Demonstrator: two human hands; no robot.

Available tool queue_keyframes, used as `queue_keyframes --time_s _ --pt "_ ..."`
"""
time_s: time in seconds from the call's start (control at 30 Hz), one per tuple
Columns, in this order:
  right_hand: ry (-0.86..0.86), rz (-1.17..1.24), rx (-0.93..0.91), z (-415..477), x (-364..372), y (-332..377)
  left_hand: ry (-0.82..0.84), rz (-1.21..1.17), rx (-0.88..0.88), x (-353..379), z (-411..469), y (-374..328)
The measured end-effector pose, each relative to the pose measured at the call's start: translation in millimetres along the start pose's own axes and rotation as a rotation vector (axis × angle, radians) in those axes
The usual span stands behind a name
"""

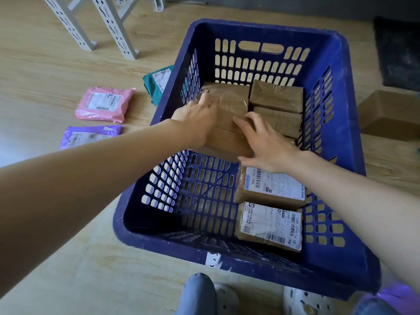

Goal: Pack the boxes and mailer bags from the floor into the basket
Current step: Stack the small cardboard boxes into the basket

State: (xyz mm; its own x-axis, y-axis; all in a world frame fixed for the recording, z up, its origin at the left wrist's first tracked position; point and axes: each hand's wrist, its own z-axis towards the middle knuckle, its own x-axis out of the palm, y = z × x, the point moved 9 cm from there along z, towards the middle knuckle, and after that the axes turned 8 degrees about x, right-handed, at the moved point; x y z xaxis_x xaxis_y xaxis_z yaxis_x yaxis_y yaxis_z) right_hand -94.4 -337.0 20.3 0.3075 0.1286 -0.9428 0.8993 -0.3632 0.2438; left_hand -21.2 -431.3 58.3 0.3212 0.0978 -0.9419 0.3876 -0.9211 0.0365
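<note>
A blue slotted basket (336, 71) stands on the wooden floor and holds several taped brown boxes. My left hand (197, 119) lies over the left side of a brown box (229, 103) in the basket's far left, fingers stretched along its top edge. My right hand (266, 144) rests with spread fingers on the box's near right part. Two labelled boxes (272, 185) (270, 226) lie along the right wall near me. On the floor to the left lie a pink mailer bag (104, 103), a purple mailer bag (86, 135) and a teal mailer bag (156, 83).
An open brown carton (388, 114) sits on the floor right of the basket, a dark mat (397, 53) behind it. Grey metal rack legs (113, 26) stand at the far left. My feet in white clogs (227, 298) are just in front of the basket.
</note>
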Motion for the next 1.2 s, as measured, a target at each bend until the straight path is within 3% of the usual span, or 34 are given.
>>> queue_keyframes --time_s 0.4,0.67,0.9,1.1,1.2 --pt "0.092 0.034 0.112 37 31 -9 0.005 -0.309 -0.041 75 19 13" --pt "0.093 0.169 0.171 41 43 -15 0.173 -0.319 0.019 100 24 4" --pt "0.094 0.279 0.249 13 13 -24 0.177 -0.295 0.019 64 5 -3" --pt "-0.039 0.398 0.281 -51 -65 -20 0.106 -0.258 0.069 -10 -32 -34" --pt "-0.139 0.345 0.296 -95 -106 -13 0.068 -0.227 0.133 -52 -60 -62"
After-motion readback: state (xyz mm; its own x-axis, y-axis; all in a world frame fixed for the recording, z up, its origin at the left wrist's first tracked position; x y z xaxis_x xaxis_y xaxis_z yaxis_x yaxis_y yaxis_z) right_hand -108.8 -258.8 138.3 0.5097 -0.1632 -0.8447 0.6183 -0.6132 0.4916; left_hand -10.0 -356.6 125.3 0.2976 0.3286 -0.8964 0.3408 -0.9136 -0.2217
